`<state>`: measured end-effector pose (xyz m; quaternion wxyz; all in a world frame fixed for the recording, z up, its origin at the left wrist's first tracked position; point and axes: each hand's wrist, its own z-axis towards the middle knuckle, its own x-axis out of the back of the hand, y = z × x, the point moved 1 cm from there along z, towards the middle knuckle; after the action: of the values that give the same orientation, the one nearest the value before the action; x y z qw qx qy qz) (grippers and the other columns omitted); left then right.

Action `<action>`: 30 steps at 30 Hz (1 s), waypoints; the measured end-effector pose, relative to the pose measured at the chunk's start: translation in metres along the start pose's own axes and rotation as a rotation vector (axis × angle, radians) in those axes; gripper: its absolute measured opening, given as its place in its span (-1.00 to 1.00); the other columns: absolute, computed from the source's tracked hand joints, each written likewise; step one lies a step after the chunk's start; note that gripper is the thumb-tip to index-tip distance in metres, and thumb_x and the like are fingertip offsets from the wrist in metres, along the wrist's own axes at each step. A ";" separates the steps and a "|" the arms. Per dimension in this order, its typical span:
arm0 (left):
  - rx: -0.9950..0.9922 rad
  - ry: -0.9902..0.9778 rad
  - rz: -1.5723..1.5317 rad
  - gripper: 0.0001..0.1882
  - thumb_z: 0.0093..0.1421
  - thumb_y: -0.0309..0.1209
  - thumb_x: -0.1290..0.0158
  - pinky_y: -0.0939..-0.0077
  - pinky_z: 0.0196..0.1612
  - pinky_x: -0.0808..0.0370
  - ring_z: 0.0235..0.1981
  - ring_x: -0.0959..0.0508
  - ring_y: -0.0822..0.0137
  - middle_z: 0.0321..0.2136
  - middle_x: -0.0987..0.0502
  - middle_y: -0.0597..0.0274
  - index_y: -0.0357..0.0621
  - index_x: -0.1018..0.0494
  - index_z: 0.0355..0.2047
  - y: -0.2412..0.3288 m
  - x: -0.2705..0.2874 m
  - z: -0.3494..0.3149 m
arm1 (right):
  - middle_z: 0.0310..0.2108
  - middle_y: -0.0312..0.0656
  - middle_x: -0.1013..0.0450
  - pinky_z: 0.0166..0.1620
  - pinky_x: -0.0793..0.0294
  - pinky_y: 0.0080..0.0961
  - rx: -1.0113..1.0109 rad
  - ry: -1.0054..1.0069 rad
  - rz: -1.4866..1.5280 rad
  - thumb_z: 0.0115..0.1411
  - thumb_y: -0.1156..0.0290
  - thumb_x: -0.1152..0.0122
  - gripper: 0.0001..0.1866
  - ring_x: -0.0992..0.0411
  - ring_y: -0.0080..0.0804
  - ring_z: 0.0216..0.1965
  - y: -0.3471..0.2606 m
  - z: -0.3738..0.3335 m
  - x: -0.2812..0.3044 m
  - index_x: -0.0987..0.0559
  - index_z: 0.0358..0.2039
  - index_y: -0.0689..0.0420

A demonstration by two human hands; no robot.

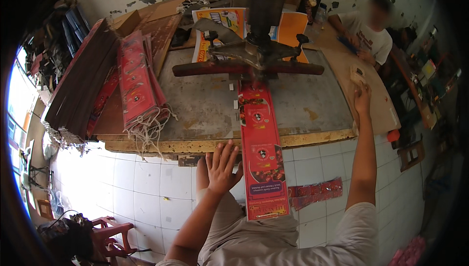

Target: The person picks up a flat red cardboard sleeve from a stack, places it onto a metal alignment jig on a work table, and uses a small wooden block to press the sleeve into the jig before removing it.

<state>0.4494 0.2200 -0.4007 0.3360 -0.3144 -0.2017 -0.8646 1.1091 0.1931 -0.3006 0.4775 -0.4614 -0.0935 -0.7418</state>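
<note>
A long red printed strip (264,153) runs from under the dark metal press (259,53) over the table's near edge and down toward my lap. My left hand (223,166) lies open with fingers spread at the table edge, just left of the strip, holding nothing. My right arm stretches far out to the right. There my right hand (362,97) has its fingers drawn together at the near end of a small tan block-like holder (358,75) with a dark patch. Whatever is between those fingertips is too small to make out.
Left on the table (195,104) lie a tall stack of strips (80,82) and a smaller red bundle (138,77) with white strings hanging over the edge. Across the right corner sits another person (373,33). Red strips (316,192) lie on the tiled floor; a red stool (110,234) stands lower left.
</note>
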 end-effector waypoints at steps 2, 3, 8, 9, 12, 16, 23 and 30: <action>0.024 0.011 -0.013 -0.42 0.35 -0.13 -0.25 -0.12 0.68 0.19 0.57 -0.34 0.09 0.49 -0.49 0.25 0.04 -0.60 0.35 -0.002 0.000 -0.002 | 0.60 0.15 -0.18 0.50 -0.41 -0.07 -0.054 -0.112 0.070 0.58 0.29 -0.20 -0.48 -0.28 0.18 0.54 -0.005 -0.005 0.000 -0.52 0.50 0.01; 0.034 0.018 -0.030 -0.43 0.35 -0.15 -0.26 -0.12 0.68 0.18 0.57 -0.34 0.09 0.48 -0.50 0.26 0.04 -0.60 0.34 -0.001 -0.001 -0.002 | 0.62 0.15 -0.15 0.50 -0.40 -0.08 -0.052 -0.138 0.085 0.58 0.30 -0.20 -0.48 -0.26 0.16 0.56 -0.001 -0.006 0.003 -0.53 0.49 0.01; -0.006 0.017 -0.019 -0.40 0.33 -0.16 -0.29 -0.13 0.68 0.20 0.57 -0.31 0.05 0.48 -0.48 0.23 0.01 -0.57 0.35 -0.006 0.001 -0.002 | 0.67 0.14 -0.07 0.52 -0.38 -0.10 0.003 -0.136 0.062 0.58 0.29 -0.19 -0.52 -0.25 0.13 0.58 -0.011 -0.014 0.008 -0.59 0.44 0.05; 0.007 0.021 -0.028 -0.44 0.33 -0.17 -0.27 -0.10 0.67 0.15 0.55 -0.36 0.09 0.47 -0.51 0.28 0.05 -0.60 0.33 -0.004 0.002 -0.001 | 0.67 0.14 -0.07 0.52 -0.38 -0.10 -0.021 -0.153 0.084 0.58 0.28 -0.20 -0.53 -0.25 0.13 0.58 -0.008 -0.013 0.010 -0.59 0.43 0.06; -0.006 0.026 -0.029 -0.43 0.33 -0.17 -0.27 -0.10 0.68 0.15 0.55 -0.36 0.10 0.47 -0.51 0.28 0.06 -0.60 0.34 0.000 0.002 0.004 | 0.67 0.12 -0.08 0.52 -0.37 -0.10 -0.070 -0.198 0.129 0.58 0.26 -0.20 -0.55 -0.26 0.12 0.57 0.003 -0.010 0.016 -0.62 0.40 0.08; -0.038 0.006 -0.025 -0.35 0.32 -0.17 -0.30 -0.15 0.70 0.30 0.61 -0.24 0.00 0.51 -0.44 0.16 -0.05 -0.52 0.39 -0.004 0.001 0.001 | 0.62 0.12 -0.18 0.52 -0.36 -0.11 -0.095 -0.237 0.144 0.59 0.24 -0.19 -0.58 -0.27 0.12 0.56 -0.002 -0.012 0.017 -0.66 0.33 0.12; -0.012 0.000 -0.075 -0.36 0.30 -0.20 -0.29 -0.11 0.67 0.18 0.58 -0.31 0.08 0.50 -0.46 0.24 0.02 -0.55 0.39 0.002 0.004 0.004 | 0.53 0.13 -0.33 0.52 -0.34 -0.14 0.001 -0.171 0.022 0.59 0.26 -0.19 -0.55 -0.35 0.13 0.51 -0.005 -0.022 0.034 -0.60 0.37 0.18; 0.019 -0.023 -0.110 -0.33 0.28 -0.23 -0.28 -0.10 0.66 0.12 0.57 -0.33 0.11 0.51 -0.46 0.26 0.06 -0.54 0.41 -0.001 0.013 0.003 | 0.54 0.04 -0.36 0.59 -0.21 -0.06 0.240 -0.347 0.413 0.54 0.20 -0.32 -0.44 -0.24 0.04 0.59 -0.159 -0.147 0.089 -0.53 0.44 0.15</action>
<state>0.4422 0.2165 -0.3902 0.2887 -0.3093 -0.2306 -0.8762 0.8848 0.1360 -0.2659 0.6463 -0.5309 -0.1650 -0.5227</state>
